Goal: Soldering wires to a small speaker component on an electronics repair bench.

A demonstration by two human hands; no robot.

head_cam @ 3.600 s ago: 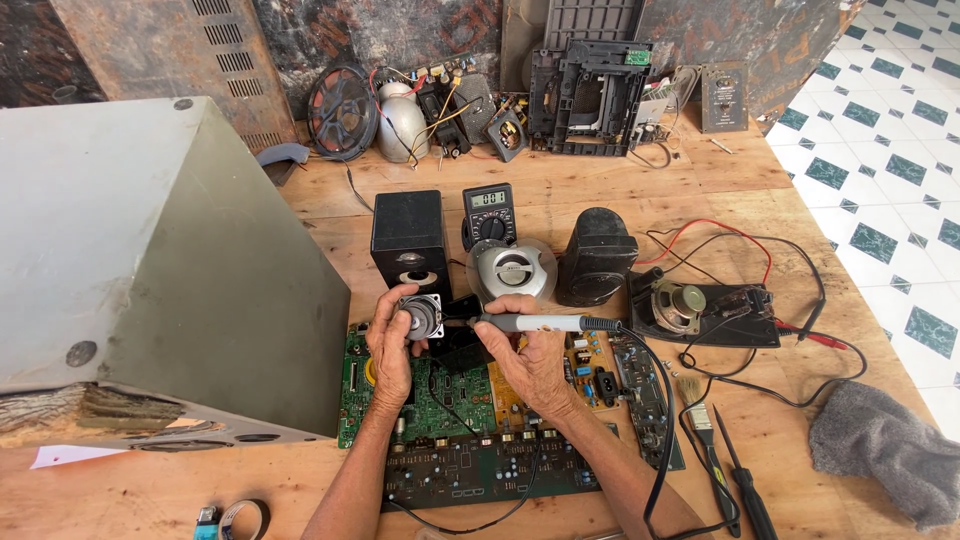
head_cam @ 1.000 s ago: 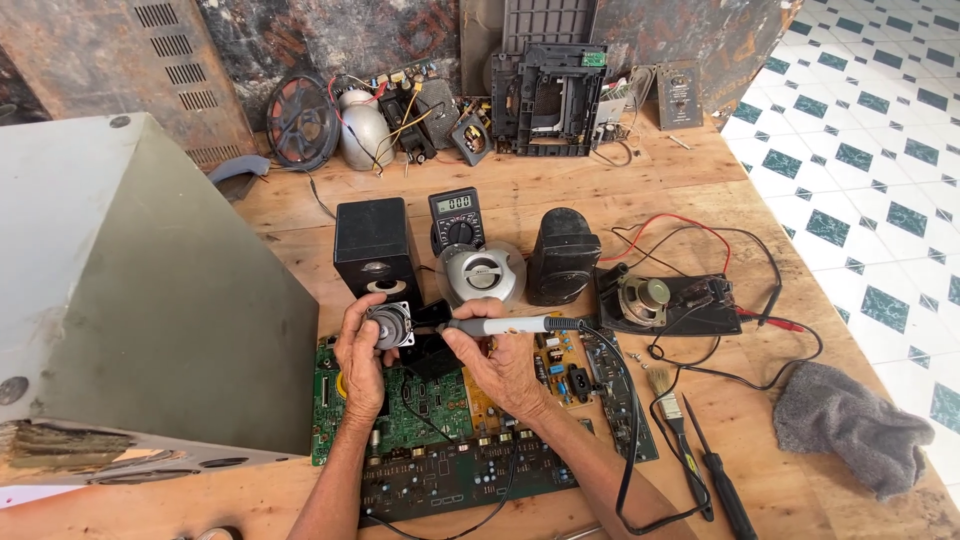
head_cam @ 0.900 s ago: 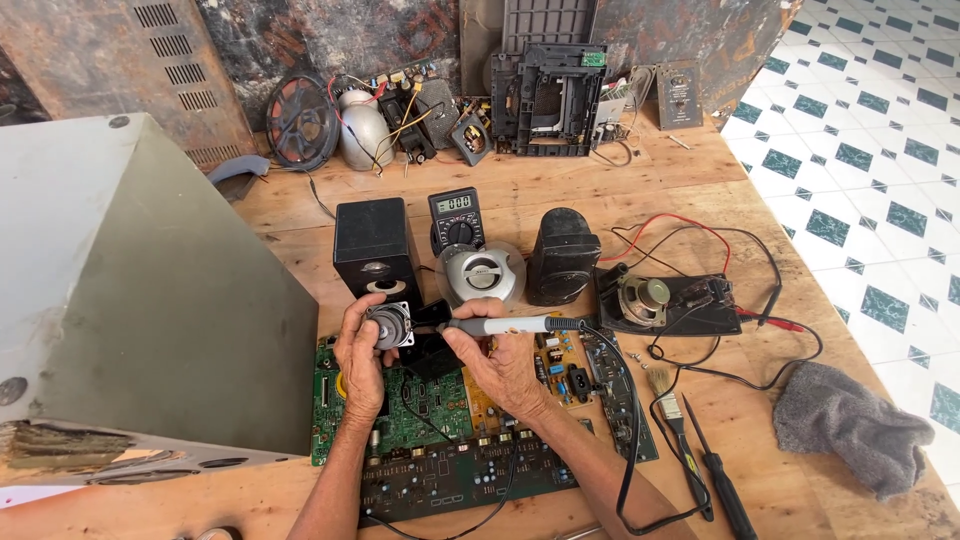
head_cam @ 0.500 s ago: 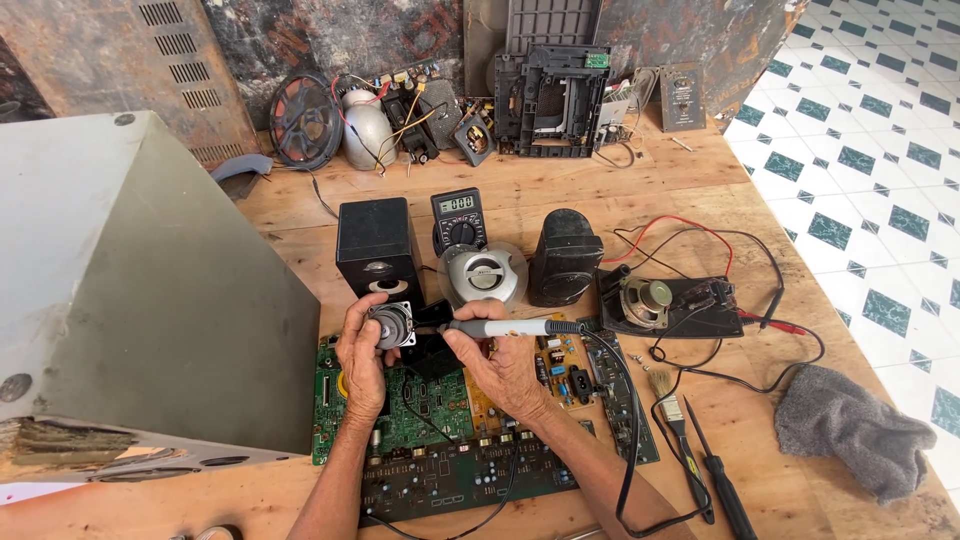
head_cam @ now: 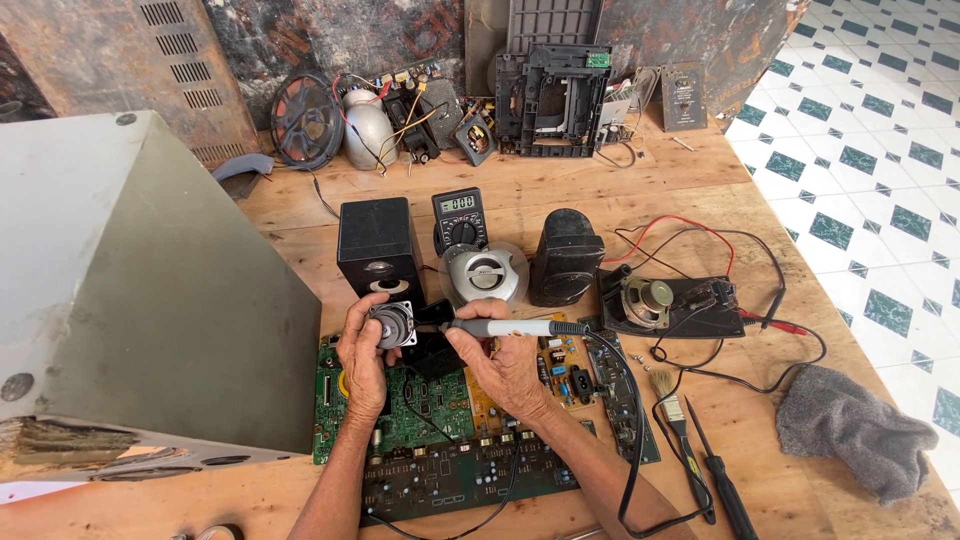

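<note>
My left hand (head_cam: 362, 358) grips a small round metal part with a square flange (head_cam: 392, 324), holding it just above the green circuit boards (head_cam: 440, 440). In my right hand (head_cam: 505, 362) lies a white-handled soldering iron (head_cam: 510, 327), held level with its tip pointing left at that part. Its black cord (head_cam: 628, 420) runs down to the right across the boards. Both hands hover over the upper edge of the boards, in front of a black speaker box (head_cam: 377, 245).
A large grey casing (head_cam: 120, 290) fills the left. Behind the hands stand a multimeter (head_cam: 460, 218), a round silver device (head_cam: 483, 274), a second black speaker (head_cam: 566, 256) and a bare speaker on a black base (head_cam: 662, 301). A brush (head_cam: 672, 410), screwdriver (head_cam: 722, 478) and grey rag (head_cam: 860, 430) lie right.
Both hands keep the same hold on the part and the soldering iron. Only the camera view has shifted slightly since the earliest frame.
</note>
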